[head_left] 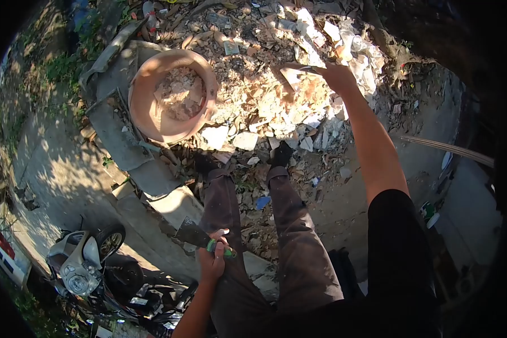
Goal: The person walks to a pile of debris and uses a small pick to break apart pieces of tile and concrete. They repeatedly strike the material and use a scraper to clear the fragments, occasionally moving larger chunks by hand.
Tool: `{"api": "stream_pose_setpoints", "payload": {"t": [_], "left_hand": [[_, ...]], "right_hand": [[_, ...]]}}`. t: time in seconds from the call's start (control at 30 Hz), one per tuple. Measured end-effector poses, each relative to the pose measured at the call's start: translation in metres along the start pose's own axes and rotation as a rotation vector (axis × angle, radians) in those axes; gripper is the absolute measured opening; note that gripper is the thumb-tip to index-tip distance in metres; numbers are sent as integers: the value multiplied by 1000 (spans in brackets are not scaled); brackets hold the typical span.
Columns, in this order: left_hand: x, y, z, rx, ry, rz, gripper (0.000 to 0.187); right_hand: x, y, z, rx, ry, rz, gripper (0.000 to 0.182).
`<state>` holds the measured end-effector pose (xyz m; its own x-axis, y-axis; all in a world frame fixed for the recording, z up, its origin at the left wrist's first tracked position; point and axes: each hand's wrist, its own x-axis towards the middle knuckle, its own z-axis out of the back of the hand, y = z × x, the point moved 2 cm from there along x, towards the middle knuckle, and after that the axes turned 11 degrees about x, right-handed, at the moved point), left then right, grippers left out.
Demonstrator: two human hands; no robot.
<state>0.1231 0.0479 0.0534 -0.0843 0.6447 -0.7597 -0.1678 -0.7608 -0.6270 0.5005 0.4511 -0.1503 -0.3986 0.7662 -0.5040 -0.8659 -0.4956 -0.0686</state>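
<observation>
My left hand [213,260], low in front of my thigh, is wrapped round the green handle of a putty knife [192,232]. Its wide dark blade points up and to the left. Stretched far forward, my right hand [339,80] is closed on what looks like a trowel [292,75]. The blade extends left over the sunlit heap of pale flakes and rubble [265,98], and glare blurs its outline. Left of the heap stands a round clay-coloured basin [142,112] with pale crumbly debris [180,93] inside.
Grey slabs [115,132] edge the ground beside the basin. Crumpled white plastic sheeting [363,62] lies past my right hand. A motorcycle [84,262] is parked at lower left. A bundle of thin rods [448,149] juts in from the right. My feet stand at the heap's near edge.
</observation>
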Motion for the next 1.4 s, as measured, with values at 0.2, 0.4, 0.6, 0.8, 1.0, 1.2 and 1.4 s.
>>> {"api": "stream_pose_setpoints", "payload": {"t": [0.2,0.4,0.6,0.8,1.0,1.2,1.4], "left_hand": [[2,2,0,-4,-24,-56,44],[3,9,-1,21,2,-69,45],[4,0,-3,46,21,-46,45],[6,2,-1,111,58,-74,46],[6,-9,0,135,39,-50,45],[4,-9,-1,63,6,-38,44],[4,-7,4,51,45,1,42]], "right_hand": [[-79,-51,-7,537,-155,-428,40],[-78,-65,-15,720,-388,-697,47],[-18,-39,-24,926,-408,-779,41],[-16,50,-67,850,-90,-807,63],[-47,79,-80,893,-39,-651,73],[-84,41,-51,866,-70,-564,58],[-108,4,-52,817,-537,-535,49]]}}
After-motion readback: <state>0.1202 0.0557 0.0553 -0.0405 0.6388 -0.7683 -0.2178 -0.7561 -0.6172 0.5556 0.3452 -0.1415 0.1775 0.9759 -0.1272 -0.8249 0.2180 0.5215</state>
